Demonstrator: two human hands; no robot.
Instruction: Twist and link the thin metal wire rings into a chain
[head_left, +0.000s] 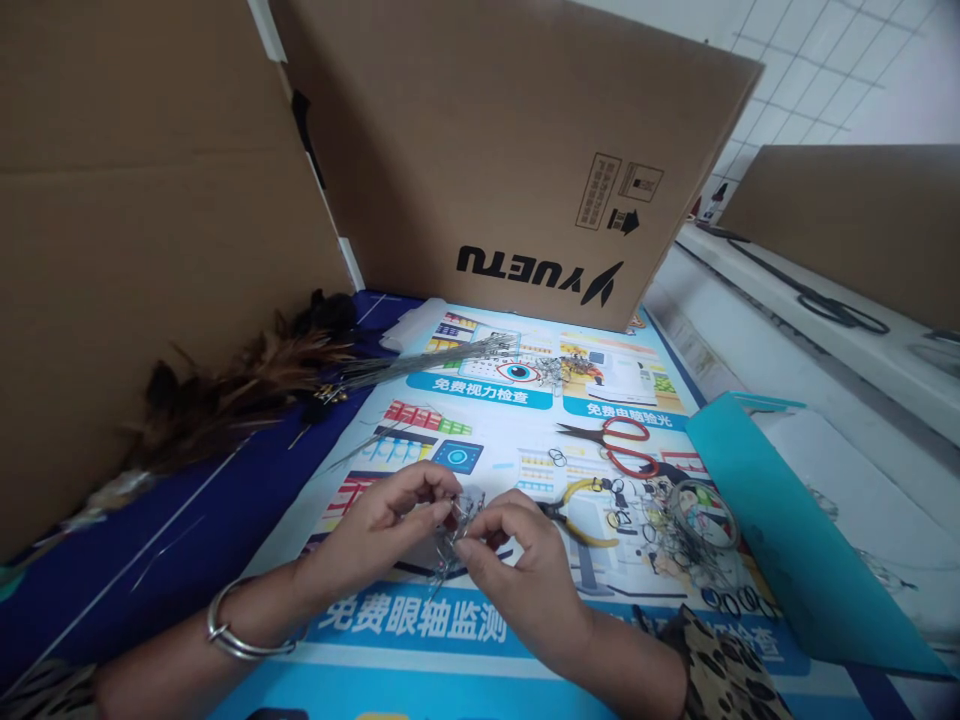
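Observation:
My left hand (409,510), with a silver bangle (225,630) on its wrist, pinches one side of a small tangle of thin bent wire (450,545). From the other side my right hand (521,560) grips the same wire between thumb and fingers. The wire is held just above the printed sheet (352,660), and its exact shape is partly hidden by the fingers. Beside my right hand lie yellow-handled pliers (589,515). Red-handled scissors (626,445) rest a little farther back.
Loose wire pieces and rings (690,540) lie to the right, by a teal folder (795,540). At the back left are a bundle of straight wires (435,360) and brown feathers (232,390). Cardboard panels (487,130) stand behind and at left. More scissors (832,305) sit on the right ledge.

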